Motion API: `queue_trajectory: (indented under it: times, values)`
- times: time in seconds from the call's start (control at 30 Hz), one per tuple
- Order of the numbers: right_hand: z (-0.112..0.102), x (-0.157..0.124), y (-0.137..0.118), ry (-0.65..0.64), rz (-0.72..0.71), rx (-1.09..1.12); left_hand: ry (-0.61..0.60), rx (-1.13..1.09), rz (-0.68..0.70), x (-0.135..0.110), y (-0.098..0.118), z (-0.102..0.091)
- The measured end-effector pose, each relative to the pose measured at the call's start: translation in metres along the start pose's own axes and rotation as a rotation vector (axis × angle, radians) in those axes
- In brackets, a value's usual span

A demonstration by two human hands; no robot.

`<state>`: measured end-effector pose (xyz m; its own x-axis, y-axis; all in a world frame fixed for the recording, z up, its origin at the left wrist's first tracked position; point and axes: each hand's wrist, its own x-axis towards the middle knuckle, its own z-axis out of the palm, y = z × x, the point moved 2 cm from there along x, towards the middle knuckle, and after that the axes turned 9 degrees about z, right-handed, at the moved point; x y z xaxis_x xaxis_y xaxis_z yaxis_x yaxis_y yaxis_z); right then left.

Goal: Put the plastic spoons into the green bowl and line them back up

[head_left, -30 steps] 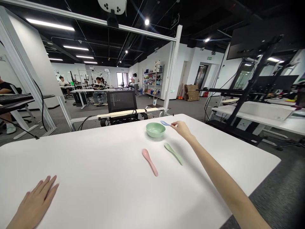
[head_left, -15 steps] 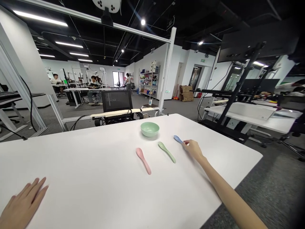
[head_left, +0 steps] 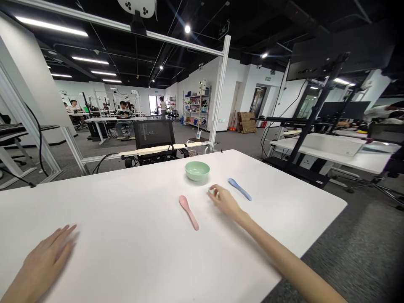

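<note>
My right hand (head_left: 224, 204) is closed over a pale green plastic spoon (head_left: 212, 192) on the white table (head_left: 126, 210). Only the spoon's tip shows at my fingertips; the hand hides the rest. To the hand's right lies a pale blue plastic spoon (head_left: 240, 189), apart from my fingers. A pink plastic spoon (head_left: 188, 212) rests to its left, and a pale green bowl (head_left: 197, 171) stands farther back. My left hand (head_left: 44, 263) lies flat at the table's near left, its fingers apart, holding nothing.
The table's far and right edges drop to grey carpet. Beyond the far edge stand an aluminium frame (head_left: 221, 92) and a black office chair (head_left: 154, 134). Farther off are seated people (head_left: 123, 118) at desks and a shelf unit (head_left: 197, 105).
My right hand has let go of the blue spoon, which lies on the table, and has moved left onto the green spoon. My left hand has shifted slightly.
</note>
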<state>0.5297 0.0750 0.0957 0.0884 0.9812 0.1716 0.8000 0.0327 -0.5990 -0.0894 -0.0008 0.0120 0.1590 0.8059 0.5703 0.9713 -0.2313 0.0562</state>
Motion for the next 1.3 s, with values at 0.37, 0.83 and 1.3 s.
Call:
queue_trajectory:
  times: [0.37,0.83,1.3]
  values:
    - [0.05,-0.031,-0.063,-0.282,-0.03,0.024,-0.063,-0.307,0.361,0.099,0.218,0.012]
    - [-0.023,0.02,0.083,0.019,0.127,0.105,-0.479,-0.57,0.536,0.171,0.481,0.087]
    - [0.006,-0.001,0.042,-0.139,0.059,0.098,-0.523,-0.513,0.498,0.139,0.413,0.068]
